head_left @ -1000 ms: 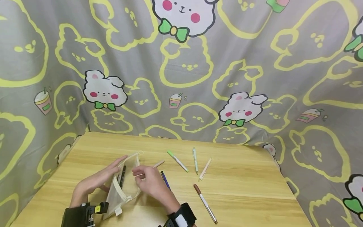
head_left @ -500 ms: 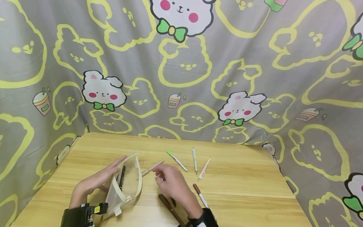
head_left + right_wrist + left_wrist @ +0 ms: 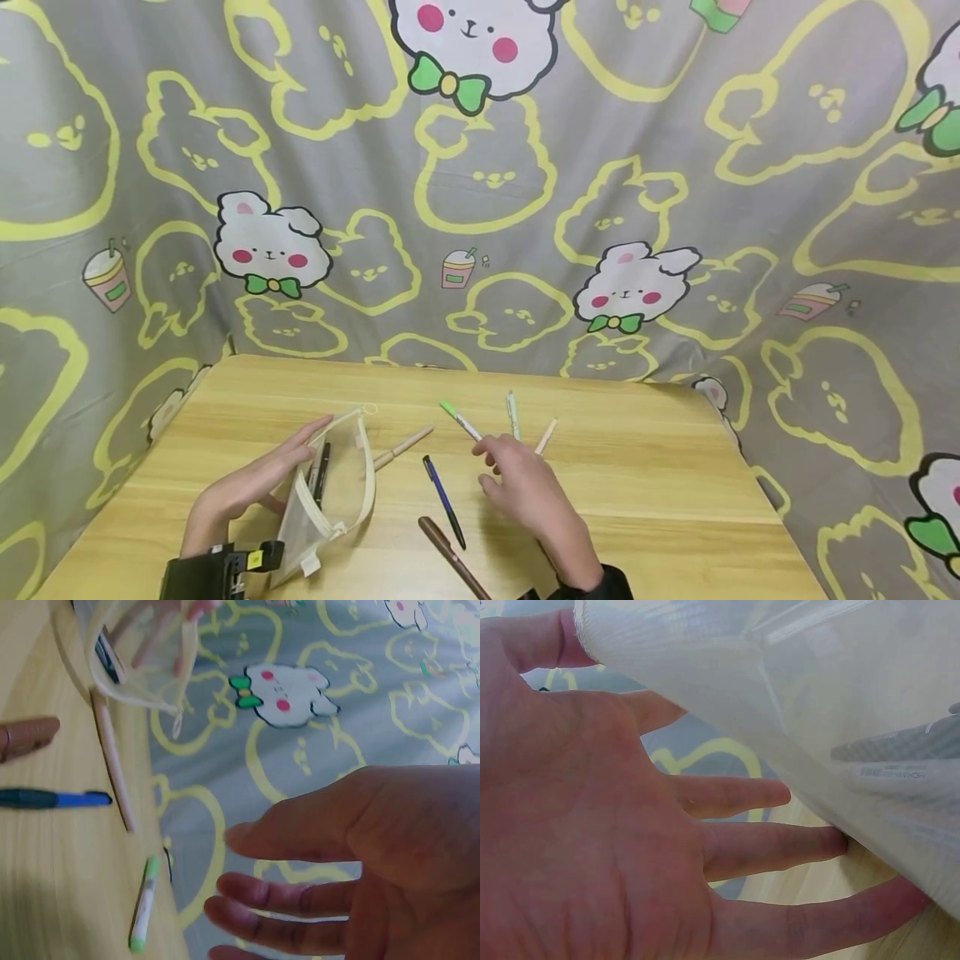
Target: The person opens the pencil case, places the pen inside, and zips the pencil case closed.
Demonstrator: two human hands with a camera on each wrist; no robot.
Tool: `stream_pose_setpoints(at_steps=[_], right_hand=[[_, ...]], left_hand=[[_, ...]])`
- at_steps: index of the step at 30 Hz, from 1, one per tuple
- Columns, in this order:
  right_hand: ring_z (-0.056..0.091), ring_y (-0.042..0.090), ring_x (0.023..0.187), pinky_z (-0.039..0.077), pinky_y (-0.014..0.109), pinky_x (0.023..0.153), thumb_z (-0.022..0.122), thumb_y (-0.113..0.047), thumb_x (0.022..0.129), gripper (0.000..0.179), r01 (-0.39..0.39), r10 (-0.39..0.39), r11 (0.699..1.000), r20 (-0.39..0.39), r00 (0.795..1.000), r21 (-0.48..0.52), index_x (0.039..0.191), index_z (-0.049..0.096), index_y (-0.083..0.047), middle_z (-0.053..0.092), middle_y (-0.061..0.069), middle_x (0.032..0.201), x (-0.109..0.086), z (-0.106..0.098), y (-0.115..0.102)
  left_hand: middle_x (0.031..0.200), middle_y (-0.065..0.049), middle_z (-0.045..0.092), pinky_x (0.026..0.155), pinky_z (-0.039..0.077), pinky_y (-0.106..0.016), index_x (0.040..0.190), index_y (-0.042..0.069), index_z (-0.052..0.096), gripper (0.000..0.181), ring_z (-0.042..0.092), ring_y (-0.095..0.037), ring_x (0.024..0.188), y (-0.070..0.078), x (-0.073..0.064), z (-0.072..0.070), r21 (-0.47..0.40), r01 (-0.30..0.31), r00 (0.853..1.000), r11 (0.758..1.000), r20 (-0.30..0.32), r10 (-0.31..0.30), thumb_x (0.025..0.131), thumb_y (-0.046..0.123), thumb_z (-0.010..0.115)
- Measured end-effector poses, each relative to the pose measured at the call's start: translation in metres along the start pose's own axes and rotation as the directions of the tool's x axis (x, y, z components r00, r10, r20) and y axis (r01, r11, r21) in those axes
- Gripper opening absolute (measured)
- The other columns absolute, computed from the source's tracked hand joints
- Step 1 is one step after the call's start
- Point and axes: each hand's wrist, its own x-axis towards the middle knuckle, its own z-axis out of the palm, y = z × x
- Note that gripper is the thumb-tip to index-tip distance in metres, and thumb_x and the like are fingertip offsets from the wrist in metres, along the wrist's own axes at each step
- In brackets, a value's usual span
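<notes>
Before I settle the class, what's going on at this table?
A person's left hand touches a see-through pouch, its mouth open and some pens inside. The right hand is over the table near the green-capped pen and appears to hold nothing. The blue pen, brown pen and beige pen lie loose on the table.

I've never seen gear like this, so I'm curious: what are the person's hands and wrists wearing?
The left hand and right hand are ungloved. The left wrist wears a boxy black device with a small yellow patch; the right wrist wears a black band.
</notes>
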Motion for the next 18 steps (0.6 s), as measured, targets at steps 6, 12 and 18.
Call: stream_pose_setpoints(at_steps=[6, 12, 18], right_hand=[[0.050, 0.018, 0.069, 0.043, 0.034, 0.058, 0.070, 0.003, 0.084, 0.023, -0.094, 0.099, 0.994, 0.119, 0.988, -0.048, 0.104, 0.065, -0.006, 0.056, 0.003, 0.084, -0.007, -0.001, 0.021], [0.041, 0.017, 0.059, 0.035, 0.031, 0.053, 0.073, 0.001, 0.086, 0.021, -0.193, 0.201, 0.979, 0.203, 0.958, -0.057, 0.102, 0.061, -0.006, 0.051, 0.003, 0.074, -0.014, -0.005, 0.039], [0.047, 0.018, 0.052, 0.041, 0.029, 0.045, 0.081, -0.002, 0.082, 0.029, -0.323, 0.315, 0.946, 0.307, 0.898, -0.024, 0.102, 0.060, -0.005, 0.053, 0.007, 0.073, -0.022, -0.010, 0.049]], left_hand=[[0.168, -0.023, -0.018, 0.074, 0.051, -0.076, 0.167, 0.021, 0.001, 0.067, -0.003, -0.067, 0.143, 0.000, -0.002, 0.000, -0.012, 0.006, 1.000, 1.000, 0.001, -0.006, 0.111, 0.034, 0.035], [0.169, -0.021, -0.017, 0.076, 0.049, -0.078, 0.167, 0.022, 0.002, 0.066, -0.003, -0.065, 0.145, 0.000, -0.003, -0.001, -0.009, 0.005, 1.000, 1.000, 0.002, -0.005, 0.111, 0.034, 0.034], [0.168, -0.022, -0.017, 0.075, 0.050, -0.078, 0.167, 0.021, 0.002, 0.067, -0.003, -0.068, 0.143, -0.001, -0.001, -0.002, -0.008, 0.004, 1.000, 1.000, 0.002, -0.004, 0.110, 0.035, 0.035]])
